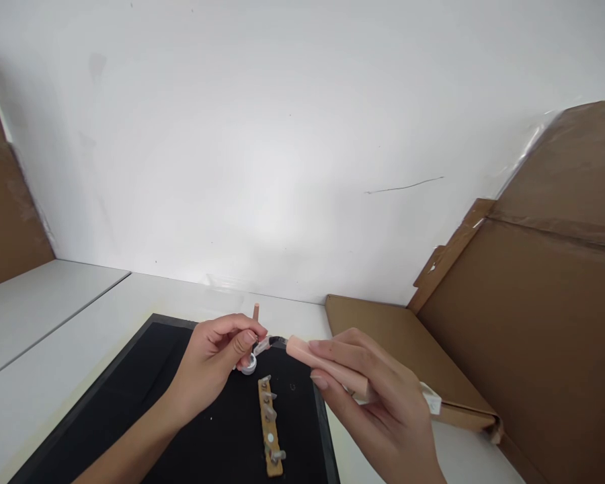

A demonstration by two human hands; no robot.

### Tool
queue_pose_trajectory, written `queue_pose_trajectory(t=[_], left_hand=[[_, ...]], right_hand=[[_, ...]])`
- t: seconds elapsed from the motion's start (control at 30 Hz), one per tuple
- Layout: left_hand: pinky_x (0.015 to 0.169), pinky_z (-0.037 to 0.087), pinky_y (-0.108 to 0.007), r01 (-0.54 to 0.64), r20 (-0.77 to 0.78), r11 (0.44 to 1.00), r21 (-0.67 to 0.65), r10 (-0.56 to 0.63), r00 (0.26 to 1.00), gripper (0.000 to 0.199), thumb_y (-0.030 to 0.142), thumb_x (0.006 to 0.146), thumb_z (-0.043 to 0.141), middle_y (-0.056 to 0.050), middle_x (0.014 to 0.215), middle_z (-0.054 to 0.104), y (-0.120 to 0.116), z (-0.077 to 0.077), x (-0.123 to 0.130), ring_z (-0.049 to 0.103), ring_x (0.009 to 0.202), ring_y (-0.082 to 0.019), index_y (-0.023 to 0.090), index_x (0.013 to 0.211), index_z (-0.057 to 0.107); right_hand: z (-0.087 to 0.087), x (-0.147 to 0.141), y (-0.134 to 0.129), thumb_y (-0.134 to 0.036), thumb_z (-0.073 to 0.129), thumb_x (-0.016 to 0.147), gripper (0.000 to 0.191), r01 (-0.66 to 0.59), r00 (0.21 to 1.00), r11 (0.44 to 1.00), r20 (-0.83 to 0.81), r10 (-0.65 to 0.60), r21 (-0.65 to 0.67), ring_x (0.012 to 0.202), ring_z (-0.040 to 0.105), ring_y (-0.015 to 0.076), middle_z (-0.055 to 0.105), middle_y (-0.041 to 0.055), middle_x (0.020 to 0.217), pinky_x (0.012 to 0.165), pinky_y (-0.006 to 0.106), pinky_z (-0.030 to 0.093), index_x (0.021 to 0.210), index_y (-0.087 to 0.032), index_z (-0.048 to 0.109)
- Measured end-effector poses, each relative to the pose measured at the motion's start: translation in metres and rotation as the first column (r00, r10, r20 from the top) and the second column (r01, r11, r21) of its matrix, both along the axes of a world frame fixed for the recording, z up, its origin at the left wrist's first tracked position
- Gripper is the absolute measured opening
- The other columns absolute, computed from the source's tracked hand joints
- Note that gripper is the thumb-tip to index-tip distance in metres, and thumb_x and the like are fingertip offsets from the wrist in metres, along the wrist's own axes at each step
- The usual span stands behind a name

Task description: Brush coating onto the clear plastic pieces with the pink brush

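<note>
My left hand [219, 349] is closed, its thumb and fingertips pinching a thin peach stick [256, 310] that points up. Beside those fingers a small clear piece with a dark end [271, 341] reaches toward the tube; whether the same fingers grip it I cannot tell. Just under the fingertips is a small round whitish ring or cap [250, 364], partly hidden. My right hand [383, 390] is wrapped round a smooth peach tube [327, 366], tilted with its upper end toward my left hand. A tan strip with several clear pegs [271, 430] lies below, between the hands.
A black mat [222, 430] with a dark border covers part of the white table [70, 309]. At right lies a flat cardboard box [398, 343], with a small white object [432, 398] by my right hand. Cardboard panels [549, 302] stand at right and left, before a white wall [262, 148].
</note>
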State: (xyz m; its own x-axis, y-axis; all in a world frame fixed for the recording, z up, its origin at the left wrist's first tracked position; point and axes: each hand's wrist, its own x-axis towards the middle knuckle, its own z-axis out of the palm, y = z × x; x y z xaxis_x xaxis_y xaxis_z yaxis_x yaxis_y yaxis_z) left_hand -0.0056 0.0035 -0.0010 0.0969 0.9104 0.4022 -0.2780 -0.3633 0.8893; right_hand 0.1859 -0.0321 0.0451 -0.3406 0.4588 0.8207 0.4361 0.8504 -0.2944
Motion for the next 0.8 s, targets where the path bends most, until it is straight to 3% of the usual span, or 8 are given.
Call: queue_pose_trajectory(t=[0.3,0.57,0.8], left_hand=[[0.048,0.045,-0.02,-0.006,-0.061,1.0,0.007,0.007,0.998,0.027,0.043,0.081,0.068,0.0,0.061,0.062,0.0025,-0.0032,-0.0017,0.05,0.047,-0.008,0.017,0.076,0.072],[0.048,0.044,-0.018,-0.016,-0.108,0.998,0.056,0.022,0.994,0.024,0.039,0.084,0.066,-0.001,0.069,0.066,0.0006,0.0043,0.0007,0.051,0.048,-0.007,0.017,0.076,0.071],[0.05,0.045,-0.019,-0.026,-0.15,0.991,0.134,0.046,0.988,0.018,0.03,0.087,0.062,-0.001,0.071,0.065,-0.0007,0.0009,0.0007,0.053,0.05,-0.008,0.017,0.078,0.07]], right_hand=[[0.0022,0.0002,-0.0027,-0.008,0.061,0.084,0.023,0.028,0.999,1.0,-0.04,-0.028,-0.007,0.054,0.053,0.0129,0.06,0.0008,0.07,0.044,0.023,0.041,0.101,-0.023,0.064],[0.0056,-0.001,-0.004,-0.011,0.062,0.085,0.02,-0.102,0.995,0.993,-0.001,0.103,-0.066,0.057,0.058,0.0134,0.063,0.0007,0.069,0.048,0.023,0.046,0.101,-0.022,0.064],[0.0051,0.0029,-0.0016,-0.01,0.06,0.086,0.021,-0.017,0.999,0.997,0.031,0.019,-0.079,0.057,0.058,0.013,0.062,0.0017,0.072,0.047,0.022,0.045,0.103,-0.022,0.064]])
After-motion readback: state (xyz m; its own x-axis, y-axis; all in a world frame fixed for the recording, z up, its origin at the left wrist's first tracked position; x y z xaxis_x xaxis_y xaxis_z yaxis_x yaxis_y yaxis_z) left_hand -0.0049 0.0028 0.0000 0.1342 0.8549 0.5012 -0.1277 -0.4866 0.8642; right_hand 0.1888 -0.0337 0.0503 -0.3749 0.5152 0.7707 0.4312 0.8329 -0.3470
